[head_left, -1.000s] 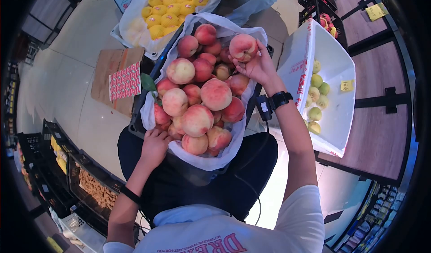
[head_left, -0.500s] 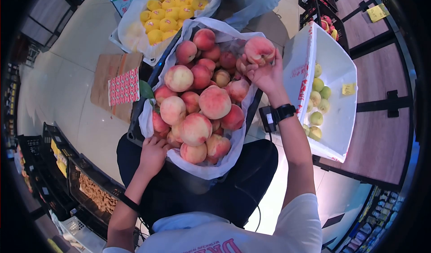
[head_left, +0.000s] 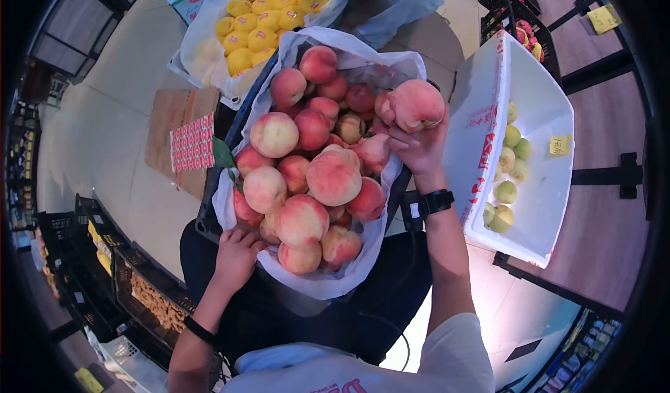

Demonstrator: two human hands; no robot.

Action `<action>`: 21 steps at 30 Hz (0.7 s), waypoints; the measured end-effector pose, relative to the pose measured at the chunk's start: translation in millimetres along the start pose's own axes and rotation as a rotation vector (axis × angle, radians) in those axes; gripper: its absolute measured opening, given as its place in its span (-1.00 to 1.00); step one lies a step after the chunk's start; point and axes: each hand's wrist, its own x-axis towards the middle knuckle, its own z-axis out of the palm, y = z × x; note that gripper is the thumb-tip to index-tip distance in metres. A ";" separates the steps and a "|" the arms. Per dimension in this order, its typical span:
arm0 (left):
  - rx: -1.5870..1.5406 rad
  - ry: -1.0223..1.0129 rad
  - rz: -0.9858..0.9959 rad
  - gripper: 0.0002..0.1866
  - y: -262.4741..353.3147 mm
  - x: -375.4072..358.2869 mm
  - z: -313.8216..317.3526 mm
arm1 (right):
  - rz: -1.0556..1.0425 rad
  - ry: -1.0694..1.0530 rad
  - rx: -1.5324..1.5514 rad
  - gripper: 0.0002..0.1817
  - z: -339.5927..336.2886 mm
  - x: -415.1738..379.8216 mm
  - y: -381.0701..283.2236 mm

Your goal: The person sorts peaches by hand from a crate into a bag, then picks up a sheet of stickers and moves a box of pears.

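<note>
My right hand (head_left: 421, 147) grips a large pink peach (head_left: 417, 105) over the right side of a crate, its fingers curled around the fruit from below. Many red and cream peaches (head_left: 334, 176) are piled in the crate, which has a white liner (head_left: 307, 285). At the crate's near left corner, my left hand (head_left: 237, 255) curls over the lined rim, beside the lowest peaches. A green leaf (head_left: 223, 153) pokes out at the crate's left edge. Next to it, a red-and-white patterned sheet (head_left: 192, 144) lies on brown cardboard (head_left: 167, 114).
A white foam box (head_left: 474, 142) with pale green fruit (head_left: 507, 192) stands at right. Beyond the crate, yellow fruits (head_left: 262, 39) fill another lined box near another person's leg (head_left: 408, 5). Black crates (head_left: 150, 288) stand at lower left. Shelving (head_left: 600, 218) runs along the right.
My right hand has turned and come slightly nearer and to the right with the peach, showing a different side of it. My left hand stays at the rim. The view has shifted slightly.
</note>
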 end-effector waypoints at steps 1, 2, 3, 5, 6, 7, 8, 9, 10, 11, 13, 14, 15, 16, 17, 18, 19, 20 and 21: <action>0.003 -0.005 -0.004 -0.65 0.1 0.0 0.1 | -0.004 0.009 -0.005 -0.10 -1.2 0.0 -0.5; 0.005 -0.010 -0.008 -0.65 0.4 -0.2 0.2 | -0.009 0.018 -0.011 -0.10 -1.9 -0.8 -1.2; 0.004 -0.014 -0.009 -0.65 0.9 0.1 -0.4 | -0.015 0.025 -0.019 -0.09 -2.3 -1.2 -2.0; 0.001 -0.017 -0.011 -0.65 1.7 1.0 -2.1 | -0.006 0.027 0.008 -0.10 -1.6 -1.7 -2.0; 0.003 -0.019 -0.010 -0.64 1.7 1.4 -2.2 | -0.002 0.026 0.020 -0.10 -1.0 -1.7 -2.3; 0.004 -0.022 -0.009 -0.64 1.4 1.2 -2.1 | 0.010 0.036 0.029 -0.10 -1.3 -2.2 -2.2; 0.006 -0.025 -0.008 -0.64 1.4 0.9 -2.1 | 0.021 0.047 0.037 -0.10 -2.1 -2.8 -2.1; 0.002 -0.026 -0.011 -0.64 1.6 0.9 -2.2 | 0.033 0.057 0.045 -0.10 -2.9 -3.0 -2.0; -0.003 -0.027 -0.013 -0.64 1.9 0.6 -2.6 | 0.038 0.061 0.047 -0.10 -3.2 -3.0 -1.7; -0.007 -0.028 -0.016 -0.64 1.8 0.4 -2.9 | 0.043 0.066 0.047 -0.11 -3.5 -2.9 -1.2; -0.005 -0.025 -0.013 -0.63 1.6 0.1 -3.0 | 0.038 0.090 0.027 -0.12 -3.2 -3.0 -0.1; -0.005 -0.024 -0.010 -0.63 1.7 -0.4 -3.0 | 0.029 0.109 0.006 -0.13 -2.1 -3.0 1.0; -0.003 -0.018 -0.007 -0.63 1.5 -0.9 -2.7 | 0.019 0.130 -0.016 -0.14 -0.8 -3.1 2.1; -0.001 -0.012 -0.003 -0.63 1.0 -1.5 -2.2 | 0.031 0.130 -0.018 -0.15 -0.1 -2.5 2.6; 0.001 -0.005 0.003 -0.63 0.4 -2.0 -1.7 | 0.041 0.131 -0.021 -0.16 0.2 -1.1 2.6; 0.000 -0.004 0.004 -0.63 0.4 -2.5 -1.2 | 0.052 0.131 -0.024 -0.17 0.6 -0.8 2.8; -0.001 -0.002 0.004 -0.62 0.4 -3.0 -0.8 | 0.059 0.152 -0.014 -0.17 1.2 -1.2 3.1; -0.001 0.002 0.004 -0.62 0.1 -3.1 -0.5 | 0.067 0.170 -0.004 -0.18 2.1 -1.2 3.3; 0.006 0.012 0.012 -0.63 -0.6 -3.3 -0.2 | 0.075 0.189 0.006 -0.18 3.3 -0.8 3.8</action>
